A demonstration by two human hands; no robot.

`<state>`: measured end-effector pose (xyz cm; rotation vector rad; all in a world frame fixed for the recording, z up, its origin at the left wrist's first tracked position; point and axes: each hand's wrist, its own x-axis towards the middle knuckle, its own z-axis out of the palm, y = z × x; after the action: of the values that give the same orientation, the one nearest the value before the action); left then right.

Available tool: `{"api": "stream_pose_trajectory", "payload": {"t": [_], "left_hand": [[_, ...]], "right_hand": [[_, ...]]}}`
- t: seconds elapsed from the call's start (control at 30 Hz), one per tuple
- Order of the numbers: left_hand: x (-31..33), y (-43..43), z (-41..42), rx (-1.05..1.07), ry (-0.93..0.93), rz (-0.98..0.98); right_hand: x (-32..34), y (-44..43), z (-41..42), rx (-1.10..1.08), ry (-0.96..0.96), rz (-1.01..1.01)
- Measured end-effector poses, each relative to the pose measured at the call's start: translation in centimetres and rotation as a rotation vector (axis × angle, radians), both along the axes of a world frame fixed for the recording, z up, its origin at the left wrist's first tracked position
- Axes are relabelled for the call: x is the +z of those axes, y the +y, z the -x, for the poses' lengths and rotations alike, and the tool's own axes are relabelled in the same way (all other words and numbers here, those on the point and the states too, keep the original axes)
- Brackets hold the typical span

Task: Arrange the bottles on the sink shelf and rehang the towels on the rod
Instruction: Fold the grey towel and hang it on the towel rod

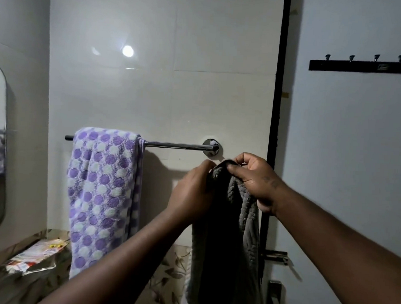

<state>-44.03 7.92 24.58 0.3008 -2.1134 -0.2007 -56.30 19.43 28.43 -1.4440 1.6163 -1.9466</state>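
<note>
Head view: both hands, left [191,190] and right [254,177], pinch the grey towel [228,233] by its top, just under the rod [176,145]. Lift it over the bare part, beside the dotted towel [101,193], and spread it flat.

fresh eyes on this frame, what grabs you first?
The purple-and-white dotted towel stands out first, draped over the left end of the rod. Next, the left hand and right hand grip the top of a grey towel just below the rod's right mount, with the cloth hanging down between the arms. A black hook rack sits on the wall at upper right.
</note>
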Motion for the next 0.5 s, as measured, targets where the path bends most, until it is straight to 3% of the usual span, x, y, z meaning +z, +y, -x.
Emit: {"api": "stream_pose_trajectory", "payload": {"t": [0.13, 0.2, 0.33, 0.5], "left_hand": [[0.2, 0.0, -0.6, 0.102, 0.096, -0.034], [1.3, 0.1, -0.6, -0.038, 0.109, -0.179], [2.6, 0.0, -0.7, -0.555, 0.024, -0.647], [3.9, -1.1, -1.7, -0.531, 0.006, -0.718]], "right_hand": [[1.1, 0.7, 0.4, -0.089, 0.101, -0.023], [1.3, 1.0, 0.8, -0.124, 0.146, -0.032], [1.5, 1.3, 1.5, -0.098, 0.169, -0.059], [1.7, 1.9, 2.4, -0.283, 0.223, 0.031]]}}
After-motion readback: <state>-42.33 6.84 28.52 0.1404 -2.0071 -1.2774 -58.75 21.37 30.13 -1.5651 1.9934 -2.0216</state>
